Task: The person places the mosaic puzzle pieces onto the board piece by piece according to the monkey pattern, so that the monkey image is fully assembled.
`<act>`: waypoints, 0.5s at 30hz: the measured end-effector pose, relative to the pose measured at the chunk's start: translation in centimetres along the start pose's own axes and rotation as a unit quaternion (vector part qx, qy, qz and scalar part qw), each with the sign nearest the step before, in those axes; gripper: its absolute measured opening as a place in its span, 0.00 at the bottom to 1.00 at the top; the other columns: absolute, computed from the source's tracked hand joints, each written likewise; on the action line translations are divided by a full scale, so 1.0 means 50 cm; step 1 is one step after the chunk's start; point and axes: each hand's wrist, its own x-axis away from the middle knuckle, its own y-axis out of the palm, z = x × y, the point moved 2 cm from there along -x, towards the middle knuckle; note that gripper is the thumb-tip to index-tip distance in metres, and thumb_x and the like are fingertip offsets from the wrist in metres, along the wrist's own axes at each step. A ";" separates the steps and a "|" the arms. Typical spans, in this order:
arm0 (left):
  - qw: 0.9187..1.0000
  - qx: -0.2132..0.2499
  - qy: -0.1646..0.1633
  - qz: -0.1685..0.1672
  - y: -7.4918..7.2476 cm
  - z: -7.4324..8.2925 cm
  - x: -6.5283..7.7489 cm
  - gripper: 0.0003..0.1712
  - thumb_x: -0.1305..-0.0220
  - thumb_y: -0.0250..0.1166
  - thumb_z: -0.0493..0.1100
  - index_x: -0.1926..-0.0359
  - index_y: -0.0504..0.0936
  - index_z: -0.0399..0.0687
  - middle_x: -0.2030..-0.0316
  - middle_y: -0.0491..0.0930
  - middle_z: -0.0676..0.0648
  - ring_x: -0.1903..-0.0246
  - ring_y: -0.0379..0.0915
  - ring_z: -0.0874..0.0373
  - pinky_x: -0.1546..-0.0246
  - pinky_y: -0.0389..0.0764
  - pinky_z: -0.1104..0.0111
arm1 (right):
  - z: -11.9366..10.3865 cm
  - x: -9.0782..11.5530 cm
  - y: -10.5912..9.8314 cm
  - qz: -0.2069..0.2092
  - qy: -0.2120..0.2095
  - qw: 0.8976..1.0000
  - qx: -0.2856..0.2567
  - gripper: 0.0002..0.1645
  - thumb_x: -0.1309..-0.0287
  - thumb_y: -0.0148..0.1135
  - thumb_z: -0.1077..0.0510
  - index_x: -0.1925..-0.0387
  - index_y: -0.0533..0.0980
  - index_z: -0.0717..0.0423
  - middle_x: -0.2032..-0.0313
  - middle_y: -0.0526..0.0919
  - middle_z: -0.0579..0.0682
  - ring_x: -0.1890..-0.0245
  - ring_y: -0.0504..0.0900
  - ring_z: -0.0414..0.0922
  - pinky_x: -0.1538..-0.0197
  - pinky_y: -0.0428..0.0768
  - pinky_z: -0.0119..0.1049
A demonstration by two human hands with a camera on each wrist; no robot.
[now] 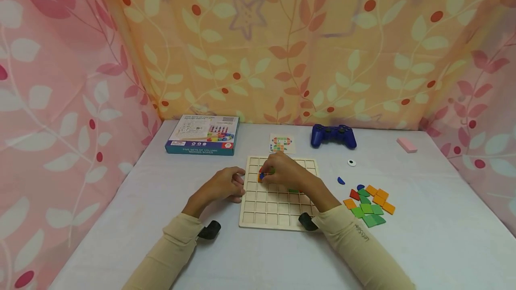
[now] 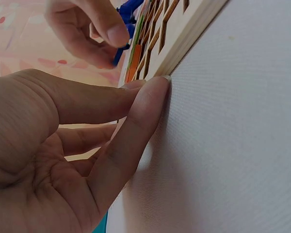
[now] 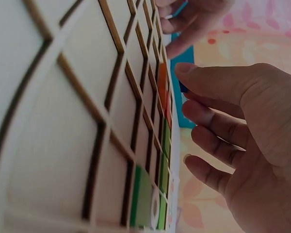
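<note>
My right hand point(image 1: 284, 169) is over the upper left of a wooden grid board point(image 1: 254, 219). Between its thumb and index finger it pinches a small blue piece point(image 3: 183, 87), mostly hidden by the fingertips. Beneath that lies an orange piece point(image 3: 163, 82) in the grid, with a red piece point(image 3: 169, 114) and green pieces point(image 3: 140, 196) further along the board. A white round piece point(image 3: 155, 208) also sits there. At the board's left edge my left hand point(image 1: 223, 185) rests, its thumb and fingertips extended against the wooden side, as the left wrist view shows.
Right of the board lie loose orange squares point(image 1: 379, 200), green pieces point(image 1: 366, 208), a red piece point(image 1: 354, 194) and a blue half-circle point(image 1: 341, 181). Behind are a pattern card point(image 1: 290, 147), a blue game controller point(image 1: 333, 135), a box point(image 1: 201, 135), a white eye disc point(image 1: 351, 163) and a pink block point(image 1: 406, 145).
</note>
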 end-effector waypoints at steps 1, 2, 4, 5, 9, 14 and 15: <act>1.000 0.002 0.000 0.000 0.000 -0.001 0.000 0.34 0.35 0.70 0.30 0.29 0.71 0.33 0.52 0.79 0.39 0.65 0.82 0.54 0.62 0.91 0.66 | -0.003 -0.004 0.003 0.001 -0.005 1.000 0.003 0.10 0.39 0.77 0.56 0.57 0.91 0.55 0.62 0.86 0.44 0.57 0.77 0.43 0.46 0.77 0.42; 1.000 0.004 0.002 -0.001 0.000 -0.001 0.001 0.34 0.35 0.70 0.30 0.29 0.71 0.33 0.52 0.79 0.39 0.65 0.82 0.55 0.62 0.91 0.66 | -0.006 -0.007 0.006 0.003 -0.008 1.000 0.006 0.10 0.39 0.77 0.56 0.57 0.90 0.55 0.63 0.86 0.44 0.57 0.77 0.43 0.47 0.77 0.41; 1.000 0.004 0.003 -0.001 -0.001 -0.001 0.001 0.34 0.35 0.70 0.30 0.29 0.71 0.33 0.52 0.79 0.39 0.65 0.82 0.55 0.62 0.91 0.66 | -0.013 -0.013 0.010 0.007 -0.014 1.000 0.013 0.11 0.39 0.77 0.55 0.57 0.90 0.55 0.63 0.86 0.45 0.58 0.77 0.43 0.48 0.77 0.41; 1.000 0.003 0.002 0.000 0.000 -0.001 0.000 0.34 0.35 0.70 0.30 0.29 0.71 0.33 0.52 0.79 0.39 0.65 0.82 0.55 0.62 0.91 0.66 | -0.016 -0.016 0.013 0.008 -0.015 1.000 0.017 0.11 0.39 0.78 0.55 0.57 0.90 0.56 0.63 0.86 0.45 0.59 0.77 0.43 0.48 0.77 0.41; 1.000 -0.009 0.001 0.002 0.000 -0.003 -0.001 0.34 0.34 0.70 0.30 0.29 0.72 0.35 0.52 0.80 0.40 0.64 0.82 0.55 0.62 0.91 0.67 | -0.024 -0.025 0.021 0.007 0.000 1.000 0.026 0.13 0.40 0.79 0.53 0.57 0.90 0.54 0.63 0.84 0.45 0.60 0.73 0.44 0.51 0.74 0.40; 1.000 -0.009 -0.003 0.006 0.001 -0.002 -0.002 0.33 0.34 0.69 0.30 0.29 0.73 0.36 0.53 0.80 0.41 0.64 0.82 0.54 0.62 0.90 0.67 | -0.028 -0.034 0.028 0.005 0.022 0.999 0.030 0.12 0.40 0.79 0.52 0.57 0.90 0.53 0.65 0.82 0.44 0.60 0.71 0.45 0.55 0.72 0.39; 1.000 -0.007 -0.003 0.006 0.001 -0.001 -0.002 0.33 0.34 0.69 0.30 0.29 0.73 0.36 0.53 0.80 0.41 0.64 0.82 0.54 0.62 0.90 0.67 | -0.028 -0.035 0.028 0.004 0.027 0.999 0.029 0.12 0.40 0.79 0.52 0.57 0.90 0.53 0.65 0.81 0.44 0.60 0.71 0.45 0.55 0.72 0.39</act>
